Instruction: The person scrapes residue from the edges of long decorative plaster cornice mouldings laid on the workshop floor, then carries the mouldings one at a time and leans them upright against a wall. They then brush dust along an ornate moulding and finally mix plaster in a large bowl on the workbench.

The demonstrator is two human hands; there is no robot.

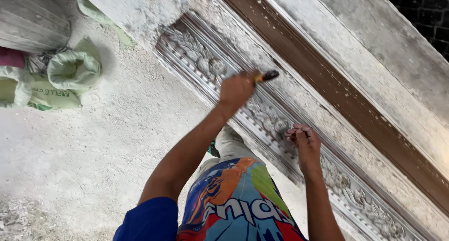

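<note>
blue sleeve, bright multicoloured shorts, bare forearms.
</note>
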